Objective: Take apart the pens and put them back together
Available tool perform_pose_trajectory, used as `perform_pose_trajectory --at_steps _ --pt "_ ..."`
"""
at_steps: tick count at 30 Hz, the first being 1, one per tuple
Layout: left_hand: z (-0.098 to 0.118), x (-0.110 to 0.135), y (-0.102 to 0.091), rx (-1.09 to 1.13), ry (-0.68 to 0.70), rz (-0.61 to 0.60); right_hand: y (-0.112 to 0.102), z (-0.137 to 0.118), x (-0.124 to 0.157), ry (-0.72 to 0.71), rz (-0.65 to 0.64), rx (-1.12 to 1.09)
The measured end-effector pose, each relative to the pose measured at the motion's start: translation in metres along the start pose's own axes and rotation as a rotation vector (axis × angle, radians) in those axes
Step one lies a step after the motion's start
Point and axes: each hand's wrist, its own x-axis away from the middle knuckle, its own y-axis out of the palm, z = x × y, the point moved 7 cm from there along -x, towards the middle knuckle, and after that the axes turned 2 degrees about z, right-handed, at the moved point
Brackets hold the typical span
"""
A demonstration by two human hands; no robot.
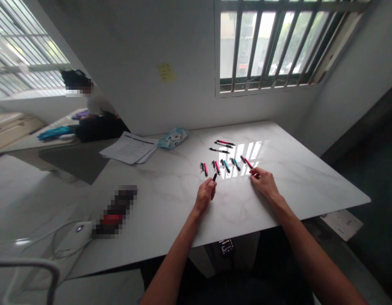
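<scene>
My left hand (205,195) is closed around a slim black pen part (214,177), whose dark end sticks up past the thumb. Over to the right, my right hand (263,181) pinches the near end of a red pen barrel (248,163) lying on the table. A short black piece (243,159) lies against that barrel's far end. Leftward in a row are two teal barrels, one being this teal barrel (236,164), and two red ones, including the leftmost red barrel (205,169). Each has a short black piece beside it.
Behind the row lie a red-and-black pen (226,142) and two dark pens, one a black pen (219,150). Printed papers (129,147) and a blue-white packet (173,138) sit at the back left of the marble-patterned table (310,182). Further left are a pixelated object (115,212) and cables. Another person (97,110) sits beyond.
</scene>
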Motion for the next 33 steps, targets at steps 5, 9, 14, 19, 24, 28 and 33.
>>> perform_pose_trajectory --at_steps 5,9,14,19,24,28,33 --pt "0.008 0.001 0.000 -0.262 0.118 0.050 -0.017 -0.018 0.003 -0.033 0.042 -0.034" --pt "0.009 0.000 0.003 -0.370 0.137 0.082 -0.012 -0.066 0.015 -0.107 -0.096 -0.136" --pt "0.011 0.003 0.018 -0.488 0.181 0.038 0.025 -0.135 0.040 -0.226 -0.283 -0.166" --pt "-0.001 0.004 0.023 -0.516 0.162 0.028 0.047 -0.154 0.042 -0.143 -0.261 -0.236" --pt "-0.009 0.001 0.019 -0.440 0.140 -0.039 0.047 -0.159 0.041 -0.194 -0.311 -0.311" --pt "-0.003 -0.001 0.017 -0.329 0.142 -0.043 0.039 -0.165 0.041 -0.254 -0.304 -0.319" --pt "0.001 0.001 0.015 -0.222 0.128 0.027 0.035 -0.176 0.044 -0.306 -0.309 -0.420"
